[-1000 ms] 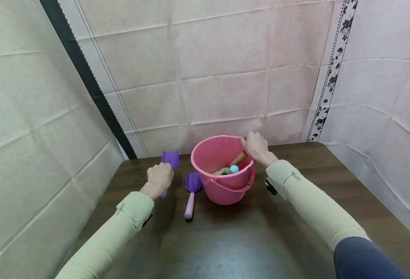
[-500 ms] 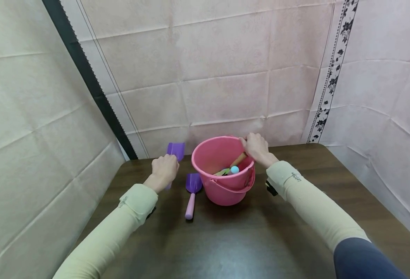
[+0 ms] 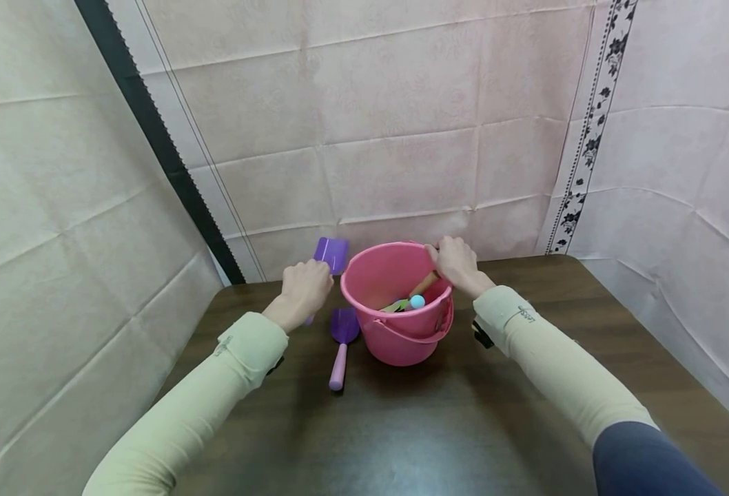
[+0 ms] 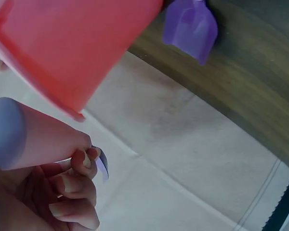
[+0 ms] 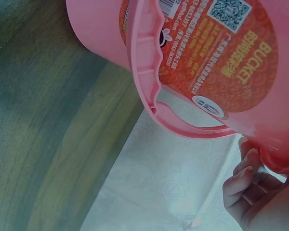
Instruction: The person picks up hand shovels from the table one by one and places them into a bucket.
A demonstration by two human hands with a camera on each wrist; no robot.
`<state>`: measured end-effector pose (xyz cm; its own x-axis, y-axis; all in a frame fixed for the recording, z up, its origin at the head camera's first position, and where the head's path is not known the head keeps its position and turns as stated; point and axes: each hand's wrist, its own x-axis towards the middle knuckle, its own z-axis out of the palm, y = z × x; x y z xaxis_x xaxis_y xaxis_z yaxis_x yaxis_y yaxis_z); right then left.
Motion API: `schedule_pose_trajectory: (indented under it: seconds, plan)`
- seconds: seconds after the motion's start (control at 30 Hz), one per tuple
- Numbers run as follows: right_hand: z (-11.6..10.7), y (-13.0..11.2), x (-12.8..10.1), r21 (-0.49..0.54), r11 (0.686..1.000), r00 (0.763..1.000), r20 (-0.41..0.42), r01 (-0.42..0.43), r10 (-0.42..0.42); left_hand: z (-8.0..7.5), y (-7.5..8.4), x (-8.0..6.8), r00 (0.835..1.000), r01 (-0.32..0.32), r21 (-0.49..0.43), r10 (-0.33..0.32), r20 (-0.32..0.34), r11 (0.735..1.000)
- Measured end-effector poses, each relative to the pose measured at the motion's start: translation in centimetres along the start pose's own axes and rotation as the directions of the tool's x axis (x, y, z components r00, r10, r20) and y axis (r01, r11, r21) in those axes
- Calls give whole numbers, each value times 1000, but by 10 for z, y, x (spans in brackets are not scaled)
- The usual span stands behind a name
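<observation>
Two purple scoops show. The left hand has its fingers curled round the handle of the first scoop, holding it off the tabletop with its blade raised just left of the bucket's far rim. The second scoop lies flat on the tabletop, blade toward the bucket and pale handle pointing at the near edge, just beside the bucket's left wall.

One pink bucket stands near the back edge of the tabletop, close to the cloth backdrop. Its handle hangs down the near side. Inside it are a wooden stick, a small blue ball and something green, partly hidden.

The right hand grips the bucket's far right rim, fingers curled over it.

Little room lies behind the bucket; the tabletop is open and wide toward the near edge and to the right.
</observation>
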<state>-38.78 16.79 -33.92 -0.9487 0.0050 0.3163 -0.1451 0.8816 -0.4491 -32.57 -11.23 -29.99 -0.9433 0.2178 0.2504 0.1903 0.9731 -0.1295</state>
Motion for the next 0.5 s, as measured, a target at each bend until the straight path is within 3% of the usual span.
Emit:
schedule_pose_trajectory:
  seconds: [0.5]
  plan:
    - [-2,1,-1,21,1000,1000,4,6,-6,-16,41,7,985,-165,73,160,69,984]
